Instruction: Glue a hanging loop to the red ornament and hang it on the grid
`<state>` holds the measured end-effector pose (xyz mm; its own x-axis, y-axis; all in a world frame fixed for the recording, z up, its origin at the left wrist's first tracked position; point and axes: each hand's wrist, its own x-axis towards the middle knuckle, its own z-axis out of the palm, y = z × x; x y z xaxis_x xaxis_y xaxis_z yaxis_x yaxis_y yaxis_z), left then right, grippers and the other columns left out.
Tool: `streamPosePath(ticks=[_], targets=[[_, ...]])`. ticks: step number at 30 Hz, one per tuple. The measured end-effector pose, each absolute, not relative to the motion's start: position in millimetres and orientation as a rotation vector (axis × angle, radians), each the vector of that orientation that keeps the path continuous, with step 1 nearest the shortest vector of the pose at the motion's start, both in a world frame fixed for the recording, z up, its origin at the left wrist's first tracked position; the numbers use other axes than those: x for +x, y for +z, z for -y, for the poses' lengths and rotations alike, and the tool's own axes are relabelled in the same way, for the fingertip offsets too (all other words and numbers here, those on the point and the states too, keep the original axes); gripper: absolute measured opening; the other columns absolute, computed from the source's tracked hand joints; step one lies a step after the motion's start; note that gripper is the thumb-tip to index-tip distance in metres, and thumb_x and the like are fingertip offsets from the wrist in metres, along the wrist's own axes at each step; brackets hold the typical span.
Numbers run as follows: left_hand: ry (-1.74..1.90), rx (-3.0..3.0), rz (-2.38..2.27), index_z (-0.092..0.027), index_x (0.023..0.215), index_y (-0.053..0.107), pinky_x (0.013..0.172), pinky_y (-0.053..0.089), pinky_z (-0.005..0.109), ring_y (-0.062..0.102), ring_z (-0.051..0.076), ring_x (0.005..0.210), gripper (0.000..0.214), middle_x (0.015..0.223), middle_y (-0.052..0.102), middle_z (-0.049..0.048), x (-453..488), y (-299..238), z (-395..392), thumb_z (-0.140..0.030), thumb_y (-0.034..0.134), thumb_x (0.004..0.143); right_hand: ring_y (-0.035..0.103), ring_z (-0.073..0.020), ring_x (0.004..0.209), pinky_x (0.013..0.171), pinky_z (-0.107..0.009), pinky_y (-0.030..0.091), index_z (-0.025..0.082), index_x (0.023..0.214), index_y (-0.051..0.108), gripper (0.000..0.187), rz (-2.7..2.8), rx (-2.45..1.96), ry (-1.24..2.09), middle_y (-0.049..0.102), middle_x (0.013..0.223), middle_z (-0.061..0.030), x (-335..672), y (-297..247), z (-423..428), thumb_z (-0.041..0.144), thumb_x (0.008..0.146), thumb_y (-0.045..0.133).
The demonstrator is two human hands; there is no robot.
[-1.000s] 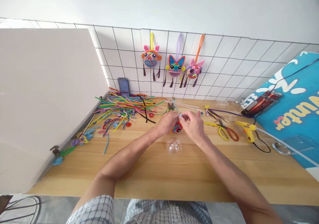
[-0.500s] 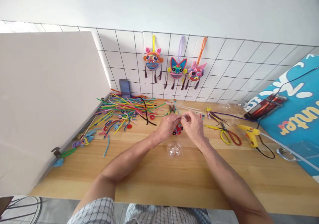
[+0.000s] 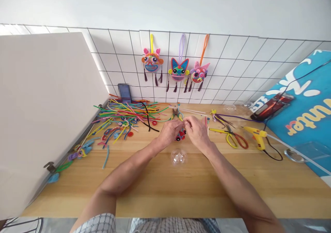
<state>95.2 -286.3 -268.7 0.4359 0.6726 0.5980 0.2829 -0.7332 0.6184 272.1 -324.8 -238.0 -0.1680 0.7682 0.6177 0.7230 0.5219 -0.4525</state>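
My left hand (image 3: pixel 169 133) and my right hand (image 3: pixel 198 133) meet over the middle of the table, fingertips pinched close together. Whatever is between them is too small and hidden to name. Under the fingers, partly covered, lies a red and blue craft piece (image 3: pixel 181 135) with black round parts. Nearer to me sits a clear plastic dome (image 3: pixel 178 156). Just behind my hands are pliers (image 3: pixel 176 113) with their jaws pointing away.
Pipe cleaners (image 3: pixel 129 110) are heaped at the back left beside a phone (image 3: pixel 125 93). Scissors (image 3: pixel 231 136), a yellow glue gun (image 3: pixel 258 137) and a plastic box (image 3: pixel 311 151) lie to the right. Decorated ornaments (image 3: pixel 152 62) hang on the wall grid. A white board (image 3: pixel 51 112) stands left.
The view has shifted slightly, so most things sit a little further left. My hands stay pinched above the craft piece, with small finger movements and the right fingers more closed.
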Motion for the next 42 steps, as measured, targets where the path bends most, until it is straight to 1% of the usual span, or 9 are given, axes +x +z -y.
streamPosePath(ticks=[7,12,16,23,27,30,34,37,42], targets=[[1.243,2.361,-0.813,-0.019,0.088,0.076,0.074,0.049,0.025,0.066,0.016,0.076,0.038,0.083,0.074,0.0057,93.2,-266.6,289.7,-0.030,0.048,0.111,0.070,-0.0252,0.096,0.089,-0.036,0.052,0.026,0.100,0.064,0.019,1.914,-1.251,0.040,0.075,0.098,-0.0067,268.7,-236.5,330.0,0.018,0.104,0.047],[1.243,2.406,-0.843,-0.019,0.085,0.076,0.072,0.047,0.025,0.065,0.016,0.075,0.037,0.082,0.073,0.0053,91.5,-267.9,289.1,-0.029,0.050,0.110,0.069,-0.0245,0.096,0.087,-0.034,0.052,0.024,0.104,0.062,0.021,1.989,-1.237,0.021,0.073,0.102,-0.0085,269.1,-236.8,329.7,0.013,0.104,0.044],[1.229,2.402,-0.857,-0.019,0.087,0.077,0.073,0.049,0.027,0.066,0.017,0.076,0.037,0.083,0.074,0.0060,91.5,-269.1,288.5,-0.029,0.050,0.110,0.068,-0.0245,0.097,0.089,-0.035,0.052,0.025,0.104,0.061,0.023,1.995,-1.246,0.056,0.072,0.101,-0.0078,269.5,-235.7,330.1,0.012,0.104,0.042],[1.302,2.320,-0.835,-0.019,0.105,0.081,0.082,0.055,0.026,0.072,0.018,0.086,0.028,0.095,0.080,0.0074,96.4,-266.8,291.8,-0.028,0.055,0.109,0.070,-0.0228,0.101,0.092,-0.034,0.053,0.024,0.110,0.062,0.020,1.937,-1.215,0.165,0.074,0.108,-0.0081,271.1,-230.5,332.5,0.015,0.104,0.045],[1.325,2.201,-0.792,-0.019,0.102,0.081,0.083,0.058,0.028,0.073,0.018,0.083,0.029,0.092,0.080,0.0061,95.8,-260.8,292.1,-0.036,0.058,0.109,0.071,-0.0218,0.091,0.088,-0.034,0.054,0.024,0.121,0.065,0.019,1.839,-1.231,0.244,0.076,0.098,-0.0049,273.7,-227.9,332.0,0.028,0.105,0.055],[1.371,2.120,-0.833,-0.021,0.097,0.081,0.081,0.058,0.030,0.073,0.019,0.081,0.032,0.088,0.080,0.0052,91.9,-253.8,289.2,-0.044,0.062,0.108,0.070,-0.0210,0.088,0.087,-0.035,0.056,0.025,0.124,0.067,0.026,1.767,-1.217,0.299,0.076,0.097,-0.0037,280.5,-221.2,330.3,0.041,0.105,0.062],[1.450,1.968,-0.943,-0.022,0.093,0.080,0.083,0.057,0.031,0.072,0.019,0.082,0.037,0.088,0.079,0.0045,83.9,-242.4,283.3,-0.054,0.068,0.104,0.071,-0.0205,0.090,0.088,-0.035,0.057,0.023,0.115,0.071,0.025,1.654,-1.260,0.311,0.078,0.102,-0.0053,303.7,-210.5,323.6,0.041,0.100,0.066],[1.483,1.788,-0.915,-0.021,0.092,0.078,0.079,0.058,0.030,0.072,0.017,0.079,0.040,0.087,0.079,0.0034,79.1,-234.9,280.2,-0.059,0.071,0.101,0.070,-0.0201,0.085,0.084,-0.035,0.056,0.021,0.109,0.073,0.023,1.600,-1.382,0.323,0.079,0.098,-0.0052,333.4,-210.8,316.7,0.039,0.097,0.065],[1.528,1.596,-0.869,-0.020,0.092,0.076,0.076,0.058,0.026,0.073,0.015,0.078,0.038,0.084,0.078,0.0024,77.4,-230.9,277.0,-0.058,0.075,0.098,0.070,-0.0212,0.082,0.080,-0.035,0.053,0.022,0.093,0.077,0.014,1.781,-1.652,0.369,0.080,0.091,-0.0045,383.4,-237.0,322.3,0.030,0.087,0.067]])
